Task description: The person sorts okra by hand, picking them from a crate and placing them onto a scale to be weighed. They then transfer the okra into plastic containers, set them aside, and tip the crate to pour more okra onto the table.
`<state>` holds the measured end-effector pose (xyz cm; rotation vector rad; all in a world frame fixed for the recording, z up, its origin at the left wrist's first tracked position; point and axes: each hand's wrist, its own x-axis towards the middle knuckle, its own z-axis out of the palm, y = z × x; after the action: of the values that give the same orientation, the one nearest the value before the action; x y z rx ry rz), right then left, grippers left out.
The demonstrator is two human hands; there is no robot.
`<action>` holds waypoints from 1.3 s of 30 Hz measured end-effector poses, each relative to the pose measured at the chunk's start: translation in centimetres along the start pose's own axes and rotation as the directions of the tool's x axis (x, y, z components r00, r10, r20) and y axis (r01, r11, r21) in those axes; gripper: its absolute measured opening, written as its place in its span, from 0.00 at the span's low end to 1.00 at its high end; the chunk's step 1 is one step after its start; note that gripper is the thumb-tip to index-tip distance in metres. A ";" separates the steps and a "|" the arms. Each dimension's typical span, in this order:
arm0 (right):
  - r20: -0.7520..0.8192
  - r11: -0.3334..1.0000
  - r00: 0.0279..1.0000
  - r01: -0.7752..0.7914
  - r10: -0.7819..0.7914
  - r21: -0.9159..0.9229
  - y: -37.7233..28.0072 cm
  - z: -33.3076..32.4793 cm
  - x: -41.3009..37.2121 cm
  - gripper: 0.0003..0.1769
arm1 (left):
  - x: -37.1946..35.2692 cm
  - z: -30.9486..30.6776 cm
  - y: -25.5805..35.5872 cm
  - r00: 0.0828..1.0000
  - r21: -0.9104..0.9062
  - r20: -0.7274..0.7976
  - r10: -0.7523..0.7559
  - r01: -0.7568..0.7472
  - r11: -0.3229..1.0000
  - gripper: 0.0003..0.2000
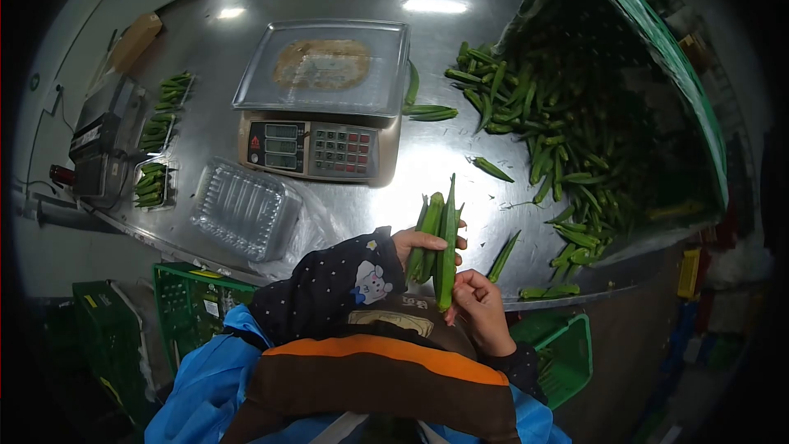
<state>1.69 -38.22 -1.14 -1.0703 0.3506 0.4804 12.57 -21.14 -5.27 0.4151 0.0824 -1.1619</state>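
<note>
Several green okra pods [431, 234] are bunched in my left hand [415, 245], its thumb lying across them near the table's front edge. My right hand [479, 306] pinches the lower end of a long okra pod [446, 267] at the right side of that bunch. A single pod [504, 256] lies on the metal table just right of my hands, and another [493, 168] lies farther back. The large okra pile [534, 115] spills from a green-edged bag [682, 74] at the right.
A weighing scale [320, 148] with a clear tray stands at the centre back. Stacked clear plastic trays [245, 207] sit left of my hands. Filled okra packs [153, 184] line the far left. Green crates [191, 304] stand below the table's edge.
</note>
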 end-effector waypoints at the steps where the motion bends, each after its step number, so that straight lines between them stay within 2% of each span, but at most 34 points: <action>1: 0.016 1.000 1.000 0.003 -0.003 -0.015 -0.1 0.0 -0.1 0.11 | -0.2 0.5 0.2 1.000 -0.014 0.008 -0.002 0.002 1.000 0.31; 6: 0.027 0.991 1.000 0.011 -0.008 -0.132 -0.3 0.3 0.1 0.12 | -0.2 0.4 -0.1 1.000 0.001 0.027 0.016 -0.016 1.000 0.33; 8: 0.020 0.986 0.999 0.040 -0.038 -0.162 -0.2 0.4 0.3 0.13 | 0.2 -0.1 -0.6 0.996 0.039 -0.041 0.082 -0.080 0.996 0.32; 11: -0.022 0.976 0.998 0.048 -0.054 -0.211 0.5 0.6 0.6 0.17 | 0.6 -1.1 -1.1 0.987 0.123 -0.117 0.106 -0.092 0.988 0.31; 12: -0.044 0.976 0.997 0.055 -0.065 -0.211 0.5 0.4 0.5 0.17 | 0.4 -1.0 -1.0 0.981 0.100 -0.178 0.081 -0.064 0.993 0.30; 15: -0.015 0.984 1.000 -0.026 0.024 -0.177 -0.8 0.0 0.2 0.12 | 0.3 -1.1 -1.2 0.953 0.063 -0.266 0.145 -0.133 0.989 0.27; 16: -0.008 0.984 1.000 -0.025 0.024 -0.177 -1.4 -0.7 -0.5 0.12 | 0.1 -1.4 -1.0 0.951 0.016 -0.298 0.082 -0.081 0.997 0.26; 17: -0.019 0.992 1.000 0.003 -0.005 -0.123 -1.8 -1.7 -1.5 0.12 | -0.1 -1.6 -0.8 0.945 -0.034 -0.326 0.018 -0.031 0.999 0.24; 18: -0.030 0.997 0.999 0.029 -0.031 -0.072 -2.1 -3.2 -2.6 0.13 | -0.1 -1.8 -0.8 0.944 -0.034 -0.329 0.026 -0.039 0.999 0.24; 20: -0.175 0.932 0.946 0.213 -0.272 -0.294 0.4 -9.1 -5.9 0.16 | -0.2 -2.1 -0.9 0.933 -0.030 -0.359 0.010 -0.022 0.999 0.22; 21: -0.266 0.881 0.878 0.446 -0.397 0.159 4.2 -16.1 -8.5 0.18 | -0.3 -1.2 -0.8 0.915 0.027 -0.401 0.045 -0.037 0.999 0.20; 22: -0.407 0.585 0.799 0.601 -0.443 0.544 7.0 -21.2 -9.9 0.20 | -0.2 -1.2 -0.9 0.913 0.024 -0.405 0.051 -0.045 0.999 0.20; 24: -0.220 0.440 0.694 0.636 -0.686 0.633 0.5 -16.1 -11.3 0.28 | 0.1 -1.7 -1.2 0.920 0.003 -0.387 0.064 -0.068 0.998 0.18; 25: -0.215 0.443 0.695 0.634 -0.686 0.634 0.6 -16.7 -11.2 0.28 | 0.3 -2.2 -1.3 0.919 0.003 -0.387 0.069 -0.074 0.997 0.18; 26: -0.327 0.386 0.669 0.686 -0.667 0.616 1.1 -18.3 -11.1 0.32 | 0.5 -2.6 -1.3 0.916 0.008 -0.402 0.010 -0.007 1.000 0.18; 27: -0.432 0.332 0.637 0.734 -0.638 0.593 1.6 -20.2 -10.7 0.35 | 0.6 -2.9 -1.2 0.907 0.013 -0.419 -0.045 0.055 0.998 0.17; 28: -0.488 0.674 0.606 0.738 -0.628 0.049 2.1 -22.3 -9.9 0.40 | 0.5 -3.1 -1.4 0.904 0.014 -0.426 -0.033 0.043 0.999 0.17; 30: -0.362 0.642 0.792 0.611 -0.492 0.463 1.6 -21.7 -4.2 0.38 | 0.4 -2.9 -1.6 0.905 0.046 -0.424 0.033 -0.015 0.999 0.17; 31: -0.212 0.807 0.840 0.540 -0.500 0.239 -1.2 -18.0 -1.3 0.36 | 0.4 -3.8 -1.8 0.890 0.027 -0.456 -0.009 0.025 0.999 0.19; 32: -0.065 0.886 0.884 0.463 -0.464 -0.024 -4.4 -13.4 2.3 0.35 | 0.0 -4.2 -1.9 0.888 0.035 -0.460 0.004 0.014 0.999 0.19; 33: -0.136 0.945 0.935 0.323 -0.327 -0.054 -6.6 -10.4 6.3 0.32 | -0.4 -4.5 -1.9 0.890 0.019 -0.457 0.005 0.004 1.000 0.21; 34: -0.041 0.932 0.958 0.265 -0.283 -0.249 -8.9 -7.4 9.7 0.32 | -0.8 -4.7 -1.7 0.891 0.003 -0.453 0.006 -0.005 1.000 0.22; 35: 0.112 0.833 0.920 0.388 -0.375 -0.395 -8.9 -6.6 13.9 0.33 | -1.3 -4.1 -1.4 0.876 -0.017 -0.483 0.021 -0.033 0.999 0.25; 36: 0.178 0.703 0.894 0.435 -0.410 -0.562 -8.9 -5.9 18.0 0.36 | -2.0 -4.3 -1.4 0.883 -0.044 -0.467 0.044 -0.073 0.996 0.27; 38: 0.361 0.218 0.776 0.527 -0.518 -0.821 -9.8 -3.6 23.9 0.40 | -2.7 -5.2 -1.6 0.877 -0.008 -0.456 0.152 -0.174 0.985 0.28; 39: 0.406 0.050 0.759 0.496 -0.509 -0.867 -10.0 -2.4 26.3 0.40 | -3.1 -5.2 -1.6 0.866 0.017 -0.463 0.189 -0.205 0.979 0.28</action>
<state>29.11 -38.95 -7.72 -2.3325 -0.4742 -0.0654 10.62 -17.13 -9.61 0.6517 0.4660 -0.8378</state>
